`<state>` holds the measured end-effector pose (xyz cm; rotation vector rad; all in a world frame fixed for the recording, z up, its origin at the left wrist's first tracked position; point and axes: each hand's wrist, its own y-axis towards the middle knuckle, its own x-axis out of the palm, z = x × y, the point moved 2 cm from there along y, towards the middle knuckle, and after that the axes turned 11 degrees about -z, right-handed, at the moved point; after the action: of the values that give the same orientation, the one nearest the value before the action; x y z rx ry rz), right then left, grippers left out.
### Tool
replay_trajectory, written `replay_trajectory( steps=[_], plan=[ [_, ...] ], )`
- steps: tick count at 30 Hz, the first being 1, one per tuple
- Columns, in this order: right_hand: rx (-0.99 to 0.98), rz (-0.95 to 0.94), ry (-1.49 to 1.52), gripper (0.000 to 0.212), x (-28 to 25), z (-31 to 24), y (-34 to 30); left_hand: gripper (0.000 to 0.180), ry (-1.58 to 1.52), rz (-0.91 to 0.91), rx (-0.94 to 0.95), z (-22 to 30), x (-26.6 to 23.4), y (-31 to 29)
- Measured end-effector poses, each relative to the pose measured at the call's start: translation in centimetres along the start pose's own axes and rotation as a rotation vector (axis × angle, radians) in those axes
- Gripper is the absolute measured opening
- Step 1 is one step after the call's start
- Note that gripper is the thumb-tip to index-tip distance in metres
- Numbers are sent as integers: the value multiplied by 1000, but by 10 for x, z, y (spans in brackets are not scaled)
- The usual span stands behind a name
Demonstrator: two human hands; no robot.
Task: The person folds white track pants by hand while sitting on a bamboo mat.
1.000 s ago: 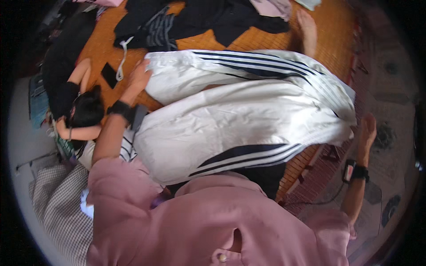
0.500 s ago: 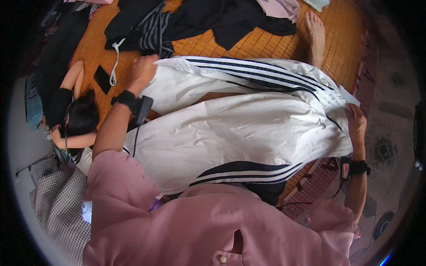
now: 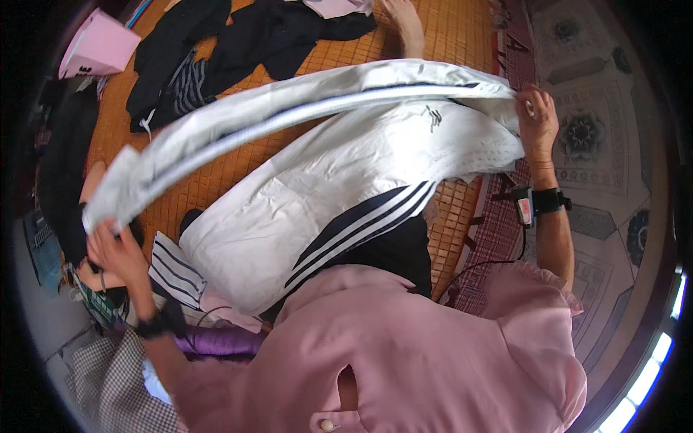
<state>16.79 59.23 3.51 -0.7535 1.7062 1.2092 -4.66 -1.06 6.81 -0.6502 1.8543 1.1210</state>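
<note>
White track pants with navy side stripes stretch sideways across in front of me. My left hand is closed on the hem end of the far leg, which is lifted and arched off the mat. Over on the right, my right hand pinches the waistband end. The near leg lies lower, its striped side against my lap and dark lower clothing. A navy-and-white striped cloth part shows beside my left forearm; whether it belongs to these pants I cannot tell.
Dark clothes lie spread on the woven mat beyond the pants. A pink bin stands far left. A bare foot rests at the far side. Checkered cloth and a purple item lie near left; another person's arm shows partly behind my left hand.
My left hand has swung left and nearer, carrying the far leg's end and drawing it out long. My right hand has risen with the waistband. The view has shifted, bringing the pink bin in.
</note>
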Motion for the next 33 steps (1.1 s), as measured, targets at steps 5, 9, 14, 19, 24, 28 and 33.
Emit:
replay_trajectory(
  steps=[5, 9, 14, 19, 24, 28, 33],
  plan=[
    [15, -197, 61, 16, 22, 16, -59, 24, -88, -429, -86, 10, 40, -180],
    [90, -199, 36, 16, 26, 6, -71, 23, -276, -824, -297, 41, 53, -213],
    [520, -23, 653, 8, 18, 16, -106, 26, -490, -601, -233, 73, 33, -163],
    [926, -163, 1206, 12, 36, 8, -144, 40, -588, -642, 89, 123, 34, -124],
    [1227, -9, 1208, 23, 44, 20, -173, 47, -614, -590, 282, 167, 33, -74],
    [996, -102, 1145, 32, 32, 1, -152, 50, -747, -577, 445, 225, 24, -21],
    [1065, 95, 1604, 27, 34, -3, -93, 56, -712, -581, 558, 249, 28, -16]
  ],
)
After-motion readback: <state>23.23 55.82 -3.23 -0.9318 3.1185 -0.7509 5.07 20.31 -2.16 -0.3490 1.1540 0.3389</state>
